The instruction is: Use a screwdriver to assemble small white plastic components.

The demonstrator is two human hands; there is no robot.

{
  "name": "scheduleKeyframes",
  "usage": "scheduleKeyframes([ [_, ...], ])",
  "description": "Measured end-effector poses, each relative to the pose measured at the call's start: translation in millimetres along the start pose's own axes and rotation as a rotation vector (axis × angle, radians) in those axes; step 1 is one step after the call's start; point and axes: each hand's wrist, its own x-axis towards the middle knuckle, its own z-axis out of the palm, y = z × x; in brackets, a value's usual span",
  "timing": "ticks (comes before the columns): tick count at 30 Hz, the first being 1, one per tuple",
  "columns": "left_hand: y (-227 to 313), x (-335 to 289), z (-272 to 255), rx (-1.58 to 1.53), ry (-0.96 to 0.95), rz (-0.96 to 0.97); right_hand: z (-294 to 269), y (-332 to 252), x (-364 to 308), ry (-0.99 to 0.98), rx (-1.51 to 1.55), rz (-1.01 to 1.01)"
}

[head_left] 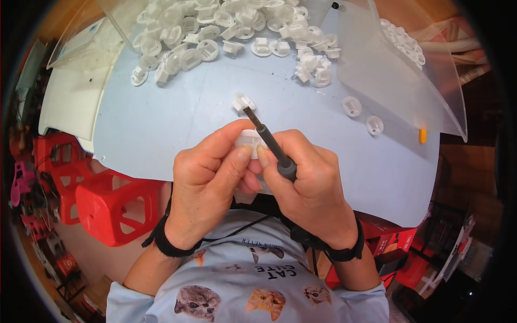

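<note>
A white plastic piece (246, 138) is pinched in the left hand (203, 175), while the right hand (312, 172), its thumb just beside the piece, grips a dark grey tool (273, 145). Beyond both hands lie similar white pieces (207, 51); below them, the light-blue shirt (231, 293) carries dark lettering (276, 271) among cat pictures (266, 302).

There is one dark tool (272, 142), with two hands at it, one left hand (202, 173) and one right hand (311, 172). One white part (245, 138) sits beside its shaft, one white piece (244, 101) at its tip. Right of it: two white discs (351, 106), one orange stub (423, 135). Left: at least two red stools (102, 207).
</note>
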Motion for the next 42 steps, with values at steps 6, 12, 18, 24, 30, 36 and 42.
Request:
scheduleKeyframes([
  [6, -1.8, 1.0, -3.0, 0.003, -0.022, 0.015, 2.2, 0.9, 0.0, -0.008, 0.002, 0.009],
  [12, 4.6, 5.3, -5.7, -0.059, -0.041, -0.080, 3.7, -0.3, -0.8, -0.013, -0.078, -0.031],
  [18, 6.3, 10.4, -5.0, -0.083, 0.000, -0.187, 8.5, -2.1, -3.4, 0.028, -0.129, -0.068],
  [24, 11.6, 11.2, -5.6, -0.102, -0.020, -0.239, 6.2, -2.4, -5.4, 0.016, -0.222, -0.108],
  [30, 9.9, 14.2, -11.6, -0.066, -0.108, -0.257, 6.0, 0.0, -6.7, 0.021, -0.225, -0.107],
  [36, 6.3, 13.0, -12.3, -0.075, -0.148, -0.300, 7.0, -0.6, -10.2, -0.008, -0.196, -0.088],
  [42, 9.0, 8.9, -11.3, -0.044, -0.157, -0.261, 6.6, -5.5, -12.0, 0.002, -0.195, -0.084],
])
